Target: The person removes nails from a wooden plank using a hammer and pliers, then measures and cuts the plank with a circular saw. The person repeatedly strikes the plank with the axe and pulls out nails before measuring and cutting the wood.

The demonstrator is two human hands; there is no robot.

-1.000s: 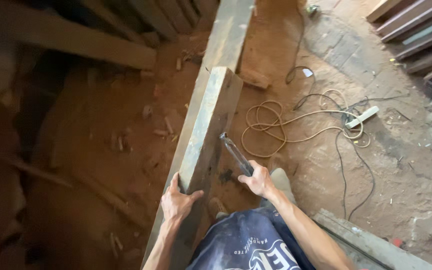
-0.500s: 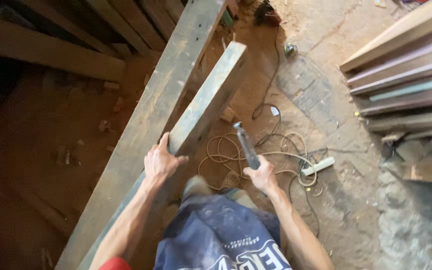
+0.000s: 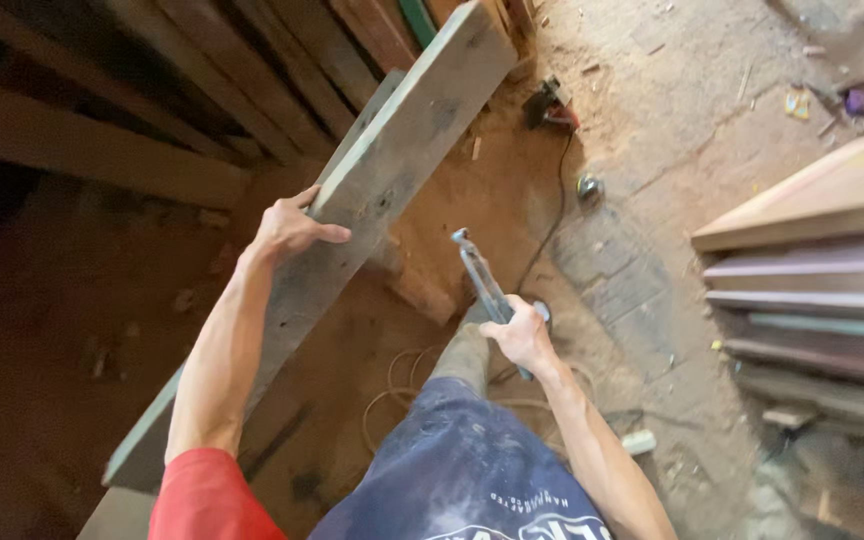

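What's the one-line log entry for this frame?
left hand: grips edge of grey plank, tilted | right hand: holds metal tool | floor: power tool, cable

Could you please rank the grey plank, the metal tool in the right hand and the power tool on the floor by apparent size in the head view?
1. Grey plank, largest.
2. Metal tool.
3. Power tool, though it lies farther away, so this is unsure.
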